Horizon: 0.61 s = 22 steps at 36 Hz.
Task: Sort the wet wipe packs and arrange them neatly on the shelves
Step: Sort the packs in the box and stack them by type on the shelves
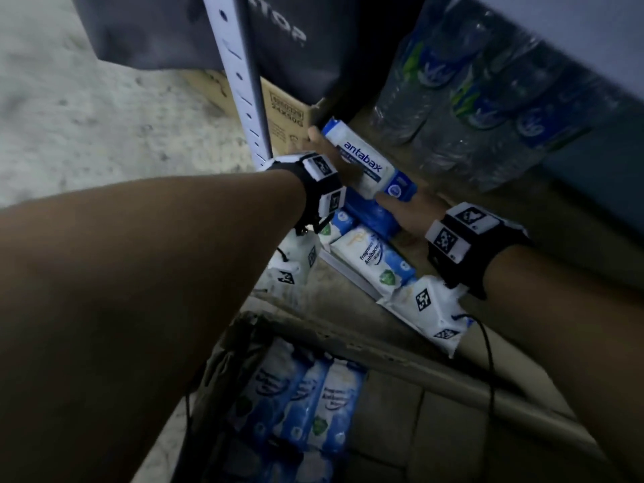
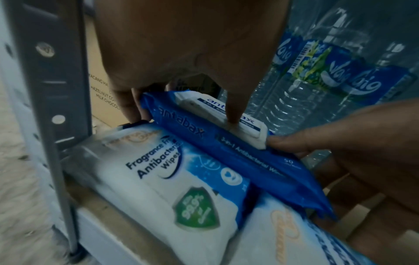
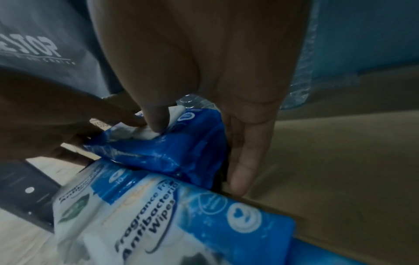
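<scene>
Beyond both hands stands a shrink-wrapped bundle of water bottles [image 1: 488, 109] on the shelf [image 1: 522, 238]. Just below the hands lie white Fragrance Free Antibacterial Wipes packs [image 2: 163, 181]. Between them, tilted on edge, the blue antabax wipes pack [image 1: 369, 162]: left hand [image 1: 324, 148] clasps its far end, right hand [image 1: 414, 212] pinches its near end.

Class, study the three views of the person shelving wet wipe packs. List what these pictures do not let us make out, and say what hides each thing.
1. Head view: labels of the wipe packs in the lower box are blurred and dim.
2. Head view: the left hand is largely hidden behind the blue-and-white antabax wipe pack.
3. Left wrist view: the clear water bottles have tops cut off by the edge.
4. Right wrist view: the right hand hides the antabax pack's lid.
</scene>
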Available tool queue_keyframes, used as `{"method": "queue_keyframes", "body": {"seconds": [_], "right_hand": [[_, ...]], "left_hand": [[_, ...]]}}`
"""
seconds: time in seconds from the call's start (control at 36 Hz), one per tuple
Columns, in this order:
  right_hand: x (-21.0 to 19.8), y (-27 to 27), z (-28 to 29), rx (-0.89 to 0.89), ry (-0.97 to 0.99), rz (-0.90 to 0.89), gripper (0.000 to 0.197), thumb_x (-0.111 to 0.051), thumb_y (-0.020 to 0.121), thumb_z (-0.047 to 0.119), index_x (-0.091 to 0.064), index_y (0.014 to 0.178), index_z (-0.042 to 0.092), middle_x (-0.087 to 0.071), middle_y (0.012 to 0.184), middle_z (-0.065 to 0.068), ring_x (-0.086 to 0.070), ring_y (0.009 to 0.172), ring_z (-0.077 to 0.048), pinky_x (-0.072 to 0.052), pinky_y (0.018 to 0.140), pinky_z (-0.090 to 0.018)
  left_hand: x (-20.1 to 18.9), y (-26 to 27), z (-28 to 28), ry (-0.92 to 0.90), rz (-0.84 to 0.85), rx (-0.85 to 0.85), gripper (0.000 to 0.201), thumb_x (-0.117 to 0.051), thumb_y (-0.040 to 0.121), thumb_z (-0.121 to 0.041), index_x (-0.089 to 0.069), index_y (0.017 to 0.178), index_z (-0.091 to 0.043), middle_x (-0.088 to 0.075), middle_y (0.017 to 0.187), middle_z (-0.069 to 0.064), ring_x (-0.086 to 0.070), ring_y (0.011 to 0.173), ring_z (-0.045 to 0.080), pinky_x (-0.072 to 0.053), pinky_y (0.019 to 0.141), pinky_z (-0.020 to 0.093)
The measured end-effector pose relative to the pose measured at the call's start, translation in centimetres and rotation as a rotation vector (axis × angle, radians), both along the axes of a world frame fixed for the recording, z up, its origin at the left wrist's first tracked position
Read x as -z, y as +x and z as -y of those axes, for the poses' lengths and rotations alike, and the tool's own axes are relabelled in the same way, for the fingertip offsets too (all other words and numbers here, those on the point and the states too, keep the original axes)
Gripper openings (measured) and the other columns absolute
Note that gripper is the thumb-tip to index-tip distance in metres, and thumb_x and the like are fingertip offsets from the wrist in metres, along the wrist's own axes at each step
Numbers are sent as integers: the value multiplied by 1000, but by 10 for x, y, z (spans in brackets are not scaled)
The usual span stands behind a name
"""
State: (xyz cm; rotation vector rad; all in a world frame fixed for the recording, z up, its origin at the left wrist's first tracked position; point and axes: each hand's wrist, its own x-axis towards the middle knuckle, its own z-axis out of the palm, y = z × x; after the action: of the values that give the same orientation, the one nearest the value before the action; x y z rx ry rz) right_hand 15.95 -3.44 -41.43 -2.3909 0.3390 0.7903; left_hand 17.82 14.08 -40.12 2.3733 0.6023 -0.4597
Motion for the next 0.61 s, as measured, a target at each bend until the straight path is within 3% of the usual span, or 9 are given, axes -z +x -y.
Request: {"method": "queue_keyframes", "body": {"seconds": [0.08, 0.14, 0.19, 0.25, 0.28, 0.36, 0.44, 0.5, 0.61], "right_hand": [[-9, -2, -5, 82, 61, -39, 89, -70, 73, 64, -47, 142, 13, -54, 137, -5, -54, 121, -28, -44, 106, -44], [-9, 0, -7, 186, 165, -129, 79, -78, 73, 46, -51, 137, 10, -60, 130, -8, -59, 113, -29, -50, 99, -47], [-3, 3, -4, 258, 215, -212, 91, -84, 57, 44, -53, 135, 10, -63, 125, -11, -64, 106, -32, -54, 92, -50], [3, 9, 1, 278, 227, -179, 102, -82, 38, 50, -59, 129, 13, -66, 121, -9, -66, 101, -30, -56, 88, -48], [-3, 7, 1, 294, 229, -158, 93, -84, 43, 46, -60, 126, 12, -67, 117, -8, -67, 97, -29, -58, 85, -47], [-16, 2, 3, 381, 293, -148, 39, -76, 82, 20, -57, 115, 12, -65, 105, -8, -64, 85, -24, -58, 59, -38], [-22, -4, 12, 426, 345, -114, 44, -72, 87, 17, -54, 126, 14, -63, 115, -9, -65, 92, -26, -55, 44, -29], [-29, -10, 17, 442, 345, -77, 50, -73, 85, 18, -53, 131, 15, -63, 120, -9, -64, 101, -29, -55, 44, -28], [-48, -28, 26, 442, 362, -39, 45, -73, 86, 21, -57, 127, 11, -65, 118, -11, -66, 100, -30, -56, 48, -28]], "left_hand": [[4, 1, -3, -22, -9, 8, 103, -80, 68, -56, -25, 145, -15, -60, 127, 13, -59, 112, 35, -51, 93, 48], [4, 0, -5, -17, -6, 20, 97, -80, 62, -62, -37, 136, -16, -64, 120, 9, -63, 103, 32, -54, 88, 46], [2, -2, -5, -3, 11, 28, 91, -81, 60, -65, -43, 127, -17, -66, 116, 6, -65, 99, 29, -56, 86, 44], [0, -3, -2, 21, 24, 51, 87, -80, 63, -65, -44, 126, -16, -64, 118, 6, -63, 101, 29, -55, 87, 43], [-2, -3, -1, 36, 31, 69, 85, -78, 67, -64, -43, 127, -15, -62, 120, 6, -62, 104, 28, -53, 86, 41], [-8, -3, 2, 47, 56, 118, 77, -75, 75, -58, -41, 128, -14, -59, 123, 6, -60, 106, 27, -46, 77, 37], [-14, -4, 5, 52, 88, 175, 77, -74, 76, -59, -40, 128, -13, -59, 123, 7, -59, 105, 29, -44, 75, 36], [-24, -7, 10, 61, 105, 205, 78, -75, 75, -60, -40, 127, -12, -59, 123, 8, -59, 105, 30, -46, 77, 38], [-46, -19, 17, 45, 158, 232, 81, -77, 74, -58, -40, 129, -11, -58, 126, 10, -59, 107, 31, -51, 82, 41]]}}
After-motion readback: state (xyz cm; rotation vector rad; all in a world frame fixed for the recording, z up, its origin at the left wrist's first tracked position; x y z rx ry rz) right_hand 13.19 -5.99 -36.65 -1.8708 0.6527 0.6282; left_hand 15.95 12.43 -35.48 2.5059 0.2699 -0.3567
